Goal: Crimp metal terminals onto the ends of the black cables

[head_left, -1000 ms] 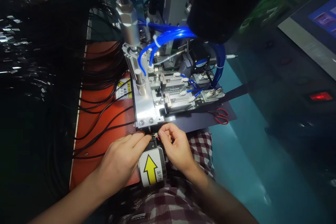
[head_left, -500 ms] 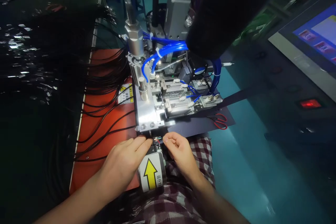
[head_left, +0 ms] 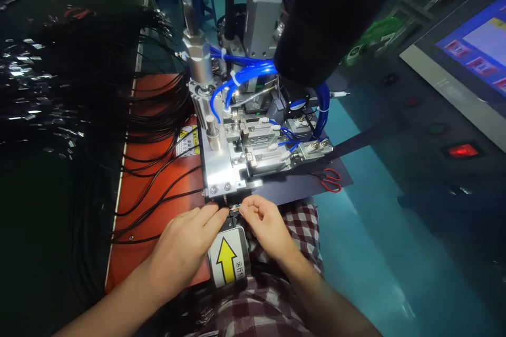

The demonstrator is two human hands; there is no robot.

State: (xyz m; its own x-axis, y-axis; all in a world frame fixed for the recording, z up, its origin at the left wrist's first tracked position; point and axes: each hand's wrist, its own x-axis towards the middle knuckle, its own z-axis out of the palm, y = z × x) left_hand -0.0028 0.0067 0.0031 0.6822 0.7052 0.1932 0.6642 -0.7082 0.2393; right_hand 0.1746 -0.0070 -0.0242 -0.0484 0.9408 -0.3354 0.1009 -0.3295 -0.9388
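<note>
Thin coloured wire ends (head_left: 234, 208) lie between my two hands, just below the front edge of the metal machine (head_left: 224, 171). My left hand (head_left: 190, 237) is closed at the left of them, its fingertips pressed down; what it grips is hidden beneath the fingers. From the right, my right hand (head_left: 264, 224) pinches at the wire ends with thumb and forefinger. A white label with a yellow arrow (head_left: 226, 260) sits on a curved part below the fingertips.
Black cables (head_left: 158, 116) run across the orange plate (head_left: 158, 253) on the left. Red-handled scissors (head_left: 331, 180) lie on the dark plate at the right. Blue air tubes (head_left: 253, 71) arch over the machine. A control panel screen (head_left: 478, 52) stands far right.
My right hand has moved slightly left, and its fingertips are now at the wire ends. My left hand has barely moved. The view has shifted a little.
</note>
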